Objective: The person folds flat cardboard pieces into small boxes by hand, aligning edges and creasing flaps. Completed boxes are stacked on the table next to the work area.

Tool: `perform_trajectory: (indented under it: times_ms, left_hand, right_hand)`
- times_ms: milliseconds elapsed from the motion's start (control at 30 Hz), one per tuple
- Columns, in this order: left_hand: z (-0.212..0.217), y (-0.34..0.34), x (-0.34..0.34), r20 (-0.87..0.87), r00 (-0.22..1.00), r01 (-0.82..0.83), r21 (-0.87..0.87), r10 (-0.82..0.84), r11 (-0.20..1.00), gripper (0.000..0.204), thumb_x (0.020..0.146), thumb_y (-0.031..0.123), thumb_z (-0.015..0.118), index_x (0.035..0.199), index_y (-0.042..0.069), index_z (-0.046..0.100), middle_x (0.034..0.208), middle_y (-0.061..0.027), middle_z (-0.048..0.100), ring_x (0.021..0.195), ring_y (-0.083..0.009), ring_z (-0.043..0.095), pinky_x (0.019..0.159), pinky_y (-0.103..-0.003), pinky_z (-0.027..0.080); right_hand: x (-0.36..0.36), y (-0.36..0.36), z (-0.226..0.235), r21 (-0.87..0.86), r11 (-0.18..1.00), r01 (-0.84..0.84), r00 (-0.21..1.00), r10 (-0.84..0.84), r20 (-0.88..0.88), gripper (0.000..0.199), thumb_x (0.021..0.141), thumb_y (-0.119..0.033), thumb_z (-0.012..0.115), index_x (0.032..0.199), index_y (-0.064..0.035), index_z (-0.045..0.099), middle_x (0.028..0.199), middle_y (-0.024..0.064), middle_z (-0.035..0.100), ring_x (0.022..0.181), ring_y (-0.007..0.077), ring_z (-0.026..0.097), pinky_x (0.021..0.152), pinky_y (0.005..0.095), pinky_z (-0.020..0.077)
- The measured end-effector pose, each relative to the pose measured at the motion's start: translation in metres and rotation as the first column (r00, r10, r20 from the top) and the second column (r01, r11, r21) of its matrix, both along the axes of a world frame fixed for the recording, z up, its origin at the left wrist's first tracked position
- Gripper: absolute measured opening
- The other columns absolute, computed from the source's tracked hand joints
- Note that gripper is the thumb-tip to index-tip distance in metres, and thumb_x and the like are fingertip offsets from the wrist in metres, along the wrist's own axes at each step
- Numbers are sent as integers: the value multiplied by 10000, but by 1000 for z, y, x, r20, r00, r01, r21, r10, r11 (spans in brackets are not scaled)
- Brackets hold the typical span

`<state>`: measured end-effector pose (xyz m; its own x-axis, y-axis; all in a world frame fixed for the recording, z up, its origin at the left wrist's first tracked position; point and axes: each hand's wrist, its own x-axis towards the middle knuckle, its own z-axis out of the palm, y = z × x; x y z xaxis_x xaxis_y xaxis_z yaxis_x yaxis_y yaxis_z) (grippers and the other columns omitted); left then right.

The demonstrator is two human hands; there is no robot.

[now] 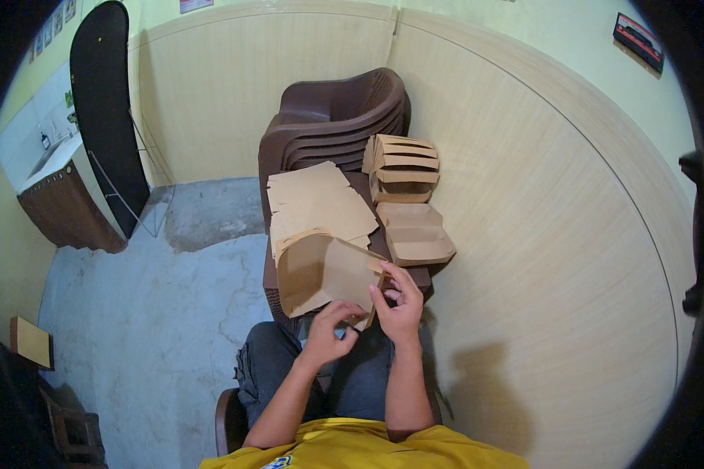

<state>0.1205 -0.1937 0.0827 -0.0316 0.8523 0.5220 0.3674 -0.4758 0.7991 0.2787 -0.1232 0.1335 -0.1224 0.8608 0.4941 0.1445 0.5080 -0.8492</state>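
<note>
One carton [321,270] | right hand [400,306] pinching, left hand [328,334] touching | nested cartons [407,177] beyond

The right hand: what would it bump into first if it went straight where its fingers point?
The right hand would probably meet the open brown box first, at the side its fingertips touch. Exact depth there is hard to tell.

Two hands [399,307], one held box [321,270] near!
Counting: one sheet stack [321,195], one chair stack [336,117] far, one box stack [405,168], one open box [421,246] right, one ironing board [105,102] left.
</note>
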Motion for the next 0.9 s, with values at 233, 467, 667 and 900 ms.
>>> perform_trajectory:
  times_ms: [233, 467, 667, 900]
  left_hand:
    - [57, 6, -22, 62, 893, -431, 397, 445, 810, 404, 805, -76, 707, 1197, 20, 724, 1150, -157, 706, 1019, -344, 705, 903, -420, 580]
    - [74, 1, -32, -261, 939, -200, 116, 224, 973, 455, 870, 110, 815, 1315, 71, 727, 1175, -115, 715, 1025, -307, 702, 885, -397, 577]
    - [50, 3, -28, 25, 988, -147, -115, 151, 982, 476, 889, -41, 676, 1351, 70, 717, 1106, -121, 683, 901, -242, 669, 820, -345, 557]
    - [33, 8, -27, 17, 940, -340, -63, 341, 938, 488, 884, -84, 598, 1343, 57, 688, 1208, -192, 573, 1112, -321, 635, 901, -383, 560]
  right_hand:
    - [5, -1, 2, 77, 997, 10, 988, -21, 152, 375, 952, -8, 705, 1322, -60, 735, 1258, 126, 775, 1150, 258, 747, 960, 353, 588]
    - [-4, -2, -4, -14, 993, -115, 979, 115, 165, 194, 999, -8, 703, 1190, 20, 727, 1221, 155, 776, 1109, 257, 770, 962, 387, 584]
    - [-12, -2, -2, 424, 898, 122, 909, -273, 316, 161, 905, -39, 818, 942, -13, 663, 1118, 118, 761, 1016, 251, 740, 882, 365, 584]
    - [-12, -20, 4, 0, 964, -265, 929, 255, 269, 345, 784, -62, 877, 1093, -20, 730, 1118, 115, 747, 1025, 237, 713, 860, 352, 578]
